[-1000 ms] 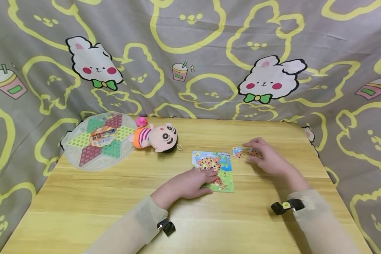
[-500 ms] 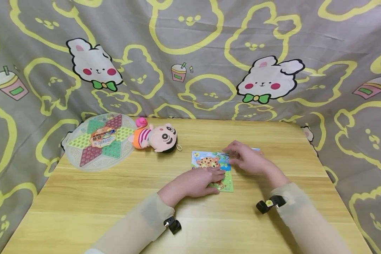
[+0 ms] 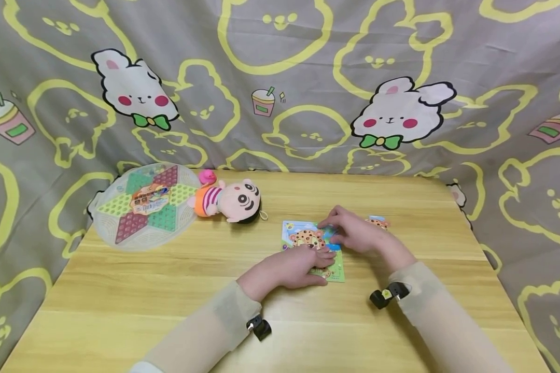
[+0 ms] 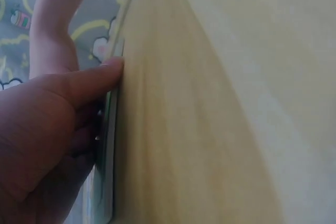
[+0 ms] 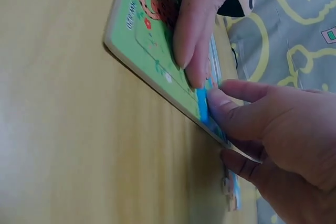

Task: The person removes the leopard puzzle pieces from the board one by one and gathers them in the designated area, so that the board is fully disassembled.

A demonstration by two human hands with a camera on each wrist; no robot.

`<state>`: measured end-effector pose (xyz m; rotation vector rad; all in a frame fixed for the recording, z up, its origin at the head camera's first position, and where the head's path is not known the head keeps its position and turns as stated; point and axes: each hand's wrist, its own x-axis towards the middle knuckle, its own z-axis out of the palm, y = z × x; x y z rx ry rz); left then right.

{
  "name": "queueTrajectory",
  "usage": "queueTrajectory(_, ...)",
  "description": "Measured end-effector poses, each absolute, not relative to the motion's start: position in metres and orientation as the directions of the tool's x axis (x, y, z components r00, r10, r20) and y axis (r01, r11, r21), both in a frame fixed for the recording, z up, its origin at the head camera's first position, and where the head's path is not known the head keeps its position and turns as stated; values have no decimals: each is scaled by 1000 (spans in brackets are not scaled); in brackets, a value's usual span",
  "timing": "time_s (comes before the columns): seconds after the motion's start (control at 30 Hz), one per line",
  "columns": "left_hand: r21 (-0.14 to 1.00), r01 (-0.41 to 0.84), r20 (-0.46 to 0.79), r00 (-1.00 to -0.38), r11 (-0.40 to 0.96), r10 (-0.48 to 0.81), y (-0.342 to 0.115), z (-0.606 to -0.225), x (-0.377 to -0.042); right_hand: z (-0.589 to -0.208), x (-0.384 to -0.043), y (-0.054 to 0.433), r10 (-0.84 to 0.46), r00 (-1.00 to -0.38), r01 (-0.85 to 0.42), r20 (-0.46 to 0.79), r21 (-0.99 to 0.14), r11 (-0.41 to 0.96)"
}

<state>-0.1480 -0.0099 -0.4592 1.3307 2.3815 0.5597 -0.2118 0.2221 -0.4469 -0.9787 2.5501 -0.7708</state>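
A small jigsaw board (image 3: 338,270) with a spotted animal picture lies flat on the wooden table (image 3: 168,290). My left hand (image 3: 302,263) rests on its lower left part, fingers straight and pressing down; the right wrist view shows those fingers (image 5: 193,35) on the green board (image 5: 139,45). My right hand (image 3: 354,233) is at the board's upper right edge. Its thumb and fingers (image 5: 273,129) pinch a blue puzzle piece (image 5: 202,103) against the board. One loose piece (image 3: 378,223) lies on the table just right of that hand.
A round star-patterned checkers board (image 3: 144,207) lies at the table's back left. Beside it lie a plush doll (image 3: 228,201) and a small pink duck (image 3: 207,177). Patterned cloth (image 3: 280,77) hangs behind and at both sides.
My right hand moved left from the loose pieces to the board's upper right edge, carrying a piece. The left hand stayed on the board.
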Motion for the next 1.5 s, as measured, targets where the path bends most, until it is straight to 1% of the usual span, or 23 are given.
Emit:
queueTrajectory(0.13, 499, 723, -112, -494, 478, 862, -11, -458, -149, -442, -219, 220, -712, -694, -545, -110, -567, 618)
queueTrajectory(0.4, 487, 729, -109, -496, 481, 862, -9, -460, -148, -439, -229, 216, -739, -657, -562, -149, -557, 611)
queueTrajectory(0.6, 481, 721, -125, -506, 498, 853, -7, -460, -147, -436, -231, 215, -741, -647, -537, -177, -585, 608)
queueTrajectory(0.8, 475, 718, -136, -511, 509, 849, -8, -457, -147, -438, -231, 215, -739, -651, -552, -173, -560, 617)
queueTrajectory(1.03, 468, 720, -139, -512, 512, 848, -7, -458, -145, -435, -234, 214, -755, -624, -563, -199, -556, 612)
queueTrajectory(1.17, 462, 721, -146, -513, 517, 846, -6, -459, -144, -435, -235, 213, -751, -624, -552, -217, -558, 620)
queueTrajectory(1.33, 459, 724, -139, -514, 515, 846, -7, -460, -145, -436, -235, 212, -756, -623, -560, -202, -560, 611)
queueTrajectory(1.5, 454, 728, -135, -514, 514, 847, -7, -461, -145, -438, -234, 212, -759, -630, -590, -168, -532, 607)
